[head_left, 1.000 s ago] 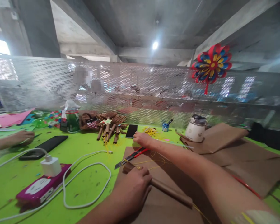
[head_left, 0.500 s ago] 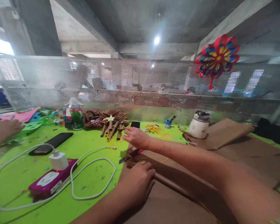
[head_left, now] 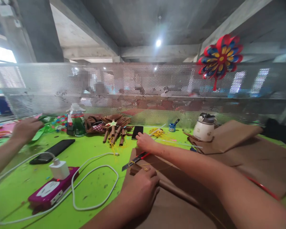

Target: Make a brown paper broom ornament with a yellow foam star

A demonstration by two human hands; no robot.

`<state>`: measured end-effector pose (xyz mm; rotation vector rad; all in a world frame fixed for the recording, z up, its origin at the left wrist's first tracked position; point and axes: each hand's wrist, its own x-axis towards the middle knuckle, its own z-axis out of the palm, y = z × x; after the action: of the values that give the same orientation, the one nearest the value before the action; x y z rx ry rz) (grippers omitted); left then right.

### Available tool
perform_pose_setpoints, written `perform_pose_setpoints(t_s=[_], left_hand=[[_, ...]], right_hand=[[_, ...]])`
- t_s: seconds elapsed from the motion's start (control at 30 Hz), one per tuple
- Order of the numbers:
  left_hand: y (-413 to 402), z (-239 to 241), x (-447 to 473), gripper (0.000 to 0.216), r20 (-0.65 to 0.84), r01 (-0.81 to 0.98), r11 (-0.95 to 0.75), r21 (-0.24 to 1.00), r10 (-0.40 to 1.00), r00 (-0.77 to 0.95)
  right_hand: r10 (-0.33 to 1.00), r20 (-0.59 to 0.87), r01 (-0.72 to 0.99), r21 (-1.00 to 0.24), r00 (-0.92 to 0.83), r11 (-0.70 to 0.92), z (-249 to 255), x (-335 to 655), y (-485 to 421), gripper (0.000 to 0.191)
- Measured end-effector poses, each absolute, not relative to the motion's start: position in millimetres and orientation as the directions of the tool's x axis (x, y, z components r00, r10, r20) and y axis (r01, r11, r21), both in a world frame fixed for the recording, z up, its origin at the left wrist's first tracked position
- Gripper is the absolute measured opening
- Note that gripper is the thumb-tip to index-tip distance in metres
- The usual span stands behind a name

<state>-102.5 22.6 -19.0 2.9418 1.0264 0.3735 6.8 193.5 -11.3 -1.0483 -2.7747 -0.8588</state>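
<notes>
My left hand [head_left: 143,187] is closed around a roll of brown paper [head_left: 178,192] that lies on a larger brown sheet [head_left: 154,213]. A loop of yellow string [head_left: 132,163] shows at the roll's far end. Just beyond it is a utility knife [head_left: 134,160] with a long dark blade and a red part. My right hand [head_left: 145,142] hovers past the knife, near a dark phone [head_left: 137,132]. Its fingers are pinched together; what they hold, if anything, I cannot make out. A pile of yellow string [head_left: 156,132] lies beyond that hand.
At left are a white cable [head_left: 95,208], charger [head_left: 59,169], purple power strip [head_left: 53,189] and black phone [head_left: 53,151]. Another person's hand [head_left: 27,128] reaches in there. Paper tubes [head_left: 114,136], a green bottle [head_left: 78,124], blue jar [head_left: 172,127] and white bottle [head_left: 204,128] stand behind.
My right hand has shifted a little to the right, away from the paper tubes. My left hand keeps its hold on the roll. The other person's hand has moved right.
</notes>
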Motion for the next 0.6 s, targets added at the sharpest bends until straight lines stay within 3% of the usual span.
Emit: perform_pose_setpoints(t_s=[0.37, 0.6], left_hand=[[25, -20, -102, 0.018, 0.186, 0.616, -0.767, 0.177, 0.641, 0.745], [26, -19, -101, 0.019, 0.155, 0.642, -0.737, 0.212, 0.674, 0.722]], right_hand=[[0.790, 0.224, 0.786, 0.429, -0.570, 0.445, 3, 40, 229, 0.016], [0.913, 0.215, 0.887, 0.393, -0.346, 0.244, 4, 106, 266, 0.032]])
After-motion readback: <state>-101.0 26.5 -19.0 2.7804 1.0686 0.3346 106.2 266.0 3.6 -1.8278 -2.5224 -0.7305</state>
